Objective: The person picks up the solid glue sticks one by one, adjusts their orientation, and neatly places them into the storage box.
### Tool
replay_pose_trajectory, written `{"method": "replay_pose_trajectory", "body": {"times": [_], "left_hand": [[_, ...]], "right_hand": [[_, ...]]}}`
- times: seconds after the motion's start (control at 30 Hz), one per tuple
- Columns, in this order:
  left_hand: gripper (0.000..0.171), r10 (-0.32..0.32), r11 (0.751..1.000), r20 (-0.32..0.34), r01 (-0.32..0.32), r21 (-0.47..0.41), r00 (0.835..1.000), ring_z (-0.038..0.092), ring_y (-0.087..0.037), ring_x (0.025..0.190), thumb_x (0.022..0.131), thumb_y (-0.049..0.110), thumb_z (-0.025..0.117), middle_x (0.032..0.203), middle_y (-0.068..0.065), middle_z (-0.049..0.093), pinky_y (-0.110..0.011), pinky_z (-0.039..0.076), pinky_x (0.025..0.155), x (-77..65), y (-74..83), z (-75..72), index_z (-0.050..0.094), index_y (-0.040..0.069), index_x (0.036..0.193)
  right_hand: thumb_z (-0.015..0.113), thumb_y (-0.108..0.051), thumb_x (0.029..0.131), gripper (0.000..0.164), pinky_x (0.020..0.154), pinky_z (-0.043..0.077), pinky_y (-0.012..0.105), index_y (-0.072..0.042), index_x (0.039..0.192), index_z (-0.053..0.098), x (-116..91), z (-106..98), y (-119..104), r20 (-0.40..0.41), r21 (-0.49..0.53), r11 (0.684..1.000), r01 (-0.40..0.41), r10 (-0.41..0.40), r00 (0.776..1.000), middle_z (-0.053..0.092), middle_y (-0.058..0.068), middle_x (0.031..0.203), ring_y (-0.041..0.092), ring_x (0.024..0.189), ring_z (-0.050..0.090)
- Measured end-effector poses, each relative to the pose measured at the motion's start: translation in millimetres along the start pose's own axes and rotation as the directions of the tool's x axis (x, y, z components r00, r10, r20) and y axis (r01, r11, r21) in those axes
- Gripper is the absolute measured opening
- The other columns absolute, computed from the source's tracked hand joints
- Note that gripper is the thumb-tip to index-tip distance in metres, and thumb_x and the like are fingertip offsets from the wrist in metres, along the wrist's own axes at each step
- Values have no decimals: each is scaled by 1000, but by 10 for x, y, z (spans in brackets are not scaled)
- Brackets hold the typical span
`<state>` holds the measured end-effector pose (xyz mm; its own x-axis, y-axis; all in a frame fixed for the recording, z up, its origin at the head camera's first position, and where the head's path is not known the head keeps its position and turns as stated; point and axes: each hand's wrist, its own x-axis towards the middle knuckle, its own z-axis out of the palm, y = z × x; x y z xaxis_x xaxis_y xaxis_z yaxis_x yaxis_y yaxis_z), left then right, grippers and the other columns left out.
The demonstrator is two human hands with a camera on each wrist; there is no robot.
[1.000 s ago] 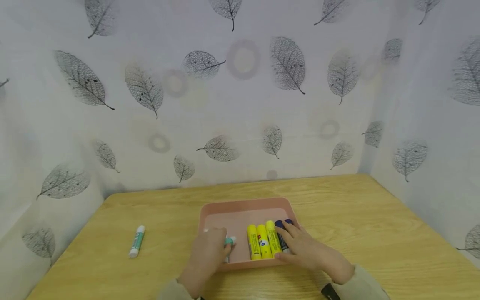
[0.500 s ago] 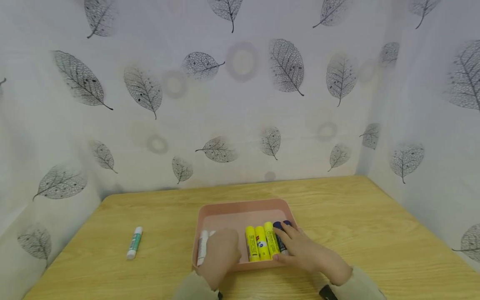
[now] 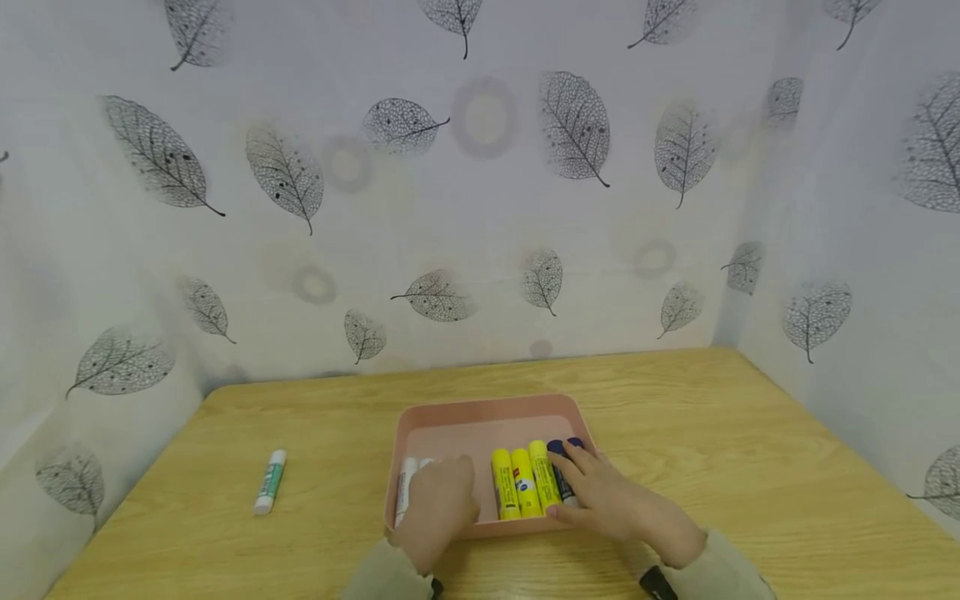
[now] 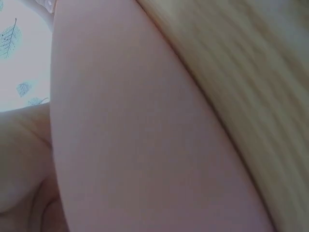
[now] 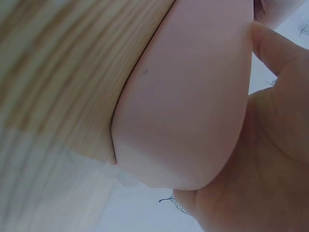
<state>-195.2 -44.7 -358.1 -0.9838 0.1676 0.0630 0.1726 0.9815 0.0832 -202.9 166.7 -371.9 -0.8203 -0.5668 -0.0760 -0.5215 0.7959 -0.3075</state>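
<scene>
A pink tray (image 3: pixel 480 409) holds a row of glue sticks. Yellow glue sticks (image 3: pixel 523 483) lie side by side right of its middle, with dark blue glue sticks (image 3: pixel 557 450) at the right end. My right hand (image 3: pixel 603 496) rests on the dark blue ones, fingers extended, thumb at the front rim. At the tray's left, my left hand (image 3: pixel 441 504) reaches in with curled fingers pointing down; the green-and-white glue stick seen in it earlier is now hidden beneath it. White-capped glue sticks (image 3: pixel 407 483) show beside that hand. Both wrist views show mostly the tray's outer wall (image 4: pixel 135 121).
Another green-and-white glue stick (image 3: pixel 270 482) lies on the wooden table (image 3: pixel 337 433) left of the tray. A curtain with a leaf print (image 3: pixel 480 208) stands behind the table and along its sides.
My left hand has turned and shifted slightly right, covering the green-and-white glue stick and uncovering the white-capped ones at the left. The right hand stays in place.
</scene>
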Motion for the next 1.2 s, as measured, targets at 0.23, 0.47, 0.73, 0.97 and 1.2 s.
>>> {"method": "replay_pose_trajectory", "body": {"times": [0.23,0.47,0.73,0.97,1.2], "left_hand": [[26,66,998,-113,-66,3,991,35,-8,43,65,34,59,52,5,38,-21,30,35,24,-105,-122,47,12,70],[57,198,980,-363,-176,92,911,37,-24,98,67,51,50,109,-9,40,-41,32,77,77,-307,-222,46,10,107],[65,206,978,-450,-175,112,869,22,-25,112,71,61,29,123,-7,27,-50,25,78,119,-567,-207,41,15,115],[61,72,997,-377,-56,51,924,19,-29,112,74,58,29,124,-12,25,-54,17,81,76,-1008,-136,42,12,113],[60,-71,997,-404,56,-50,912,31,-38,100,77,49,35,111,-23,37,-55,28,69,36,-1573,-263,43,-1,108]], "right_hand": [[31,-56,74,72,87,13,48,-7,125,20,4,-3,0,5,1,1000,6,-6,1000,11,18,128,31,114,8],[32,-56,74,72,86,15,49,-7,125,20,1,-7,-11,18,9,1000,4,-4,1000,11,18,127,33,114,7],[32,-55,75,72,85,14,50,-6,125,19,-15,-14,-23,21,26,1000,4,-4,1000,10,19,128,35,113,7],[31,-56,74,72,85,15,50,-6,126,19,-11,-4,-25,31,30,1000,-6,5,1000,9,18,128,34,114,5],[32,-55,75,71,86,13,50,-6,126,18,-5,-12,-31,28,37,999,-5,4,1000,8,18,128,33,114,5]]}}
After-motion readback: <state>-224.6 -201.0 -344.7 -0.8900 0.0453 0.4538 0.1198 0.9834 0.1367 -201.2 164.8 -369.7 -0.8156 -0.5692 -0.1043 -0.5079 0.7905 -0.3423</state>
